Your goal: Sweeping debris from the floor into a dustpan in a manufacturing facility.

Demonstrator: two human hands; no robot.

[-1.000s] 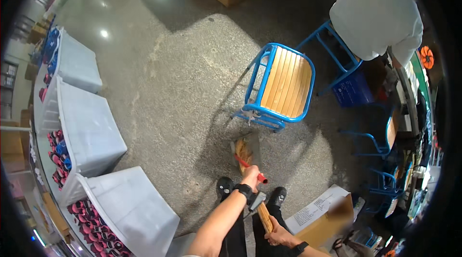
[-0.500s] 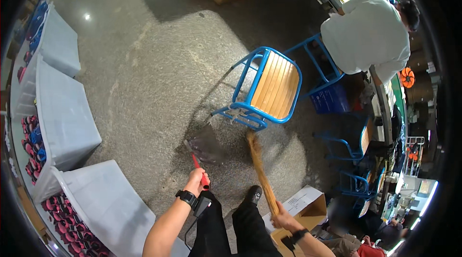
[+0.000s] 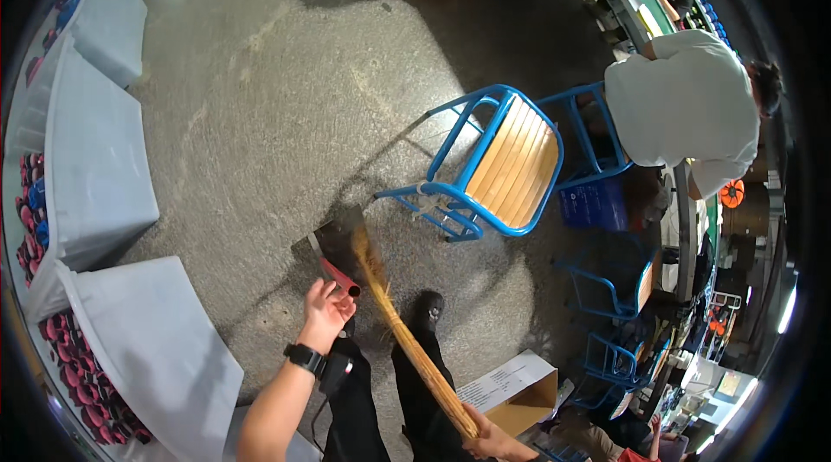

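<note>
Since half a second ago my left hand (image 3: pixel 325 313) has come up and toward the middle, bringing the dustpan (image 3: pixel 339 241) under the broom's bristles, and the broom (image 3: pixel 407 341) has swung left so that its brush end now meets the pan instead of lying clear to the right of it.

The broom's long axis runs on a diagonal from my right hand (image 3: pixel 489 442) at the lower edge, up and to the left, with the bristle tip pointing away from me at the pan. My right hand is wrapped round the near end of the stick. The dustpan points away from me too, its red handle (image 3: pixel 339 278) slanting back down to my left hand; the fingers curl about the handle's end, though whether they fully close on it I cannot tell.

The pan lies on the speckled floor (image 3: pixel 260 116) just ahead of my dark shoes (image 3: pixel 426 306). A blue chair (image 3: pixel 498 168) with a slatted wooden seat stands near on the right, and white bins (image 3: pixel 95 159) line the left. Between them the floor opens wide ahead. A cardboard box (image 3: pixel 511 388) sits just beside my right leg.
</note>
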